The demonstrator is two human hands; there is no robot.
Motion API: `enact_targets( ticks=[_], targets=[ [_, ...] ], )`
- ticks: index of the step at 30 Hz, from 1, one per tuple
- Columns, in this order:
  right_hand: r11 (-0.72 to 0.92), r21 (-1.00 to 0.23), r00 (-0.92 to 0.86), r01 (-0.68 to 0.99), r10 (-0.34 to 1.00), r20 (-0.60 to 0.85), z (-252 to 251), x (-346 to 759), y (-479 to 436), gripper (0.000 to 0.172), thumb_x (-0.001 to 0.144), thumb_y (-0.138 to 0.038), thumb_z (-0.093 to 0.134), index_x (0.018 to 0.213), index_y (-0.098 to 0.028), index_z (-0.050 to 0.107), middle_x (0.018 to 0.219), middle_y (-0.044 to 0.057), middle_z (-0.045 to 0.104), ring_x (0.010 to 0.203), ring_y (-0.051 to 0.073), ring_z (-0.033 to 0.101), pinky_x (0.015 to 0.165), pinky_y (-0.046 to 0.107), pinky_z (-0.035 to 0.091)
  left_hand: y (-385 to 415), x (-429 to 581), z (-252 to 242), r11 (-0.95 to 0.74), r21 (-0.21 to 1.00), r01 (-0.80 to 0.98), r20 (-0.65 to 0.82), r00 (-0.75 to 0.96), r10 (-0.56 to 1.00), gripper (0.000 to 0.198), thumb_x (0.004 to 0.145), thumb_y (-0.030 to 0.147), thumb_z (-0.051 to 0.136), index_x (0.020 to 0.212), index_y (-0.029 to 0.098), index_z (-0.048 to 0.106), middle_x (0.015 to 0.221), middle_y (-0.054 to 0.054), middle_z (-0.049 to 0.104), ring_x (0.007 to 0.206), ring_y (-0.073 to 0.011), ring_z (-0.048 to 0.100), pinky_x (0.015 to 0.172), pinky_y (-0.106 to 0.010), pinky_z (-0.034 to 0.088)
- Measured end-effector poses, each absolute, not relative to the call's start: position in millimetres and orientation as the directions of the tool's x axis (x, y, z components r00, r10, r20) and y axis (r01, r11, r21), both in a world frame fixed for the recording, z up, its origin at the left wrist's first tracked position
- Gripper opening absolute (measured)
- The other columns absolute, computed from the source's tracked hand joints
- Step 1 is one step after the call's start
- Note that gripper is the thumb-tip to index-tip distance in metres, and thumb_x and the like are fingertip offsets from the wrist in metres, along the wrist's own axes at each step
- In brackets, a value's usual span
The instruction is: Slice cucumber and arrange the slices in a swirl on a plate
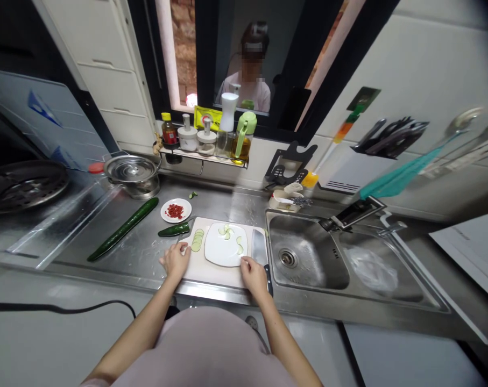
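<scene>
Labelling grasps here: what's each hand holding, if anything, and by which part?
Right hand: at the near right corner of the white plate; actual grip unclear. Left hand: beside the cucumber slices; can't tell if holding anything.

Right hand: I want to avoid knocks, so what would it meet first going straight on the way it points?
Probably the white plate: the right hand sits at its near right corner, pointing inward. Whether they already touch is hard to tell.
</scene>
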State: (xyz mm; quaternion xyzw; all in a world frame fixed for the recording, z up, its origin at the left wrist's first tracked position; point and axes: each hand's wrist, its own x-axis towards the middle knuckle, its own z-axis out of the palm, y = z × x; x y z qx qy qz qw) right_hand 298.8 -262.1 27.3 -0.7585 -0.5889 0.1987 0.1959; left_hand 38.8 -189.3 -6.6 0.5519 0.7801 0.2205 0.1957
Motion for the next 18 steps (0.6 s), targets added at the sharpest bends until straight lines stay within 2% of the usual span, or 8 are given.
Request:
enact_targets(
  ticks=[6,18],
  targets=[
    [-0.22,-0.543,0.217,0.811,0.974,-0.071,27.2,294.9,-259.5,0.038,0.092,-0.036,0.039,0.109,-0.021,0.07,0.096,0.005,0.074,0.09,0.02,0.067,0.074,0.024,0.043,-185.8,50.0,-9.7,0.322,0.472,0.821,-0.095,-0.315,0.944,0.032,0.081,0.046,0.054,0.101,0.025,0.066,0.104,-0.01,0.063,0.105,-0.0336,0.05,0.089,-0.049,0.032],
    [-0.232,-0.518,0.224,0.823,0.971,-0.08,27.0,299.6,-261.8,0.037,0.092,-0.036,0.04,0.109,-0.023,0.07,0.093,0.005,0.074,0.087,0.019,0.067,0.074,0.024,0.043,-182.2,50.9,-12.8,0.307,0.461,0.832,-0.103,-0.294,0.95,0.035,0.081,0.047,0.052,0.106,0.024,0.064,0.109,-0.013,0.061,0.105,-0.0349,0.049,0.089,-0.051,0.031]
  ],
)
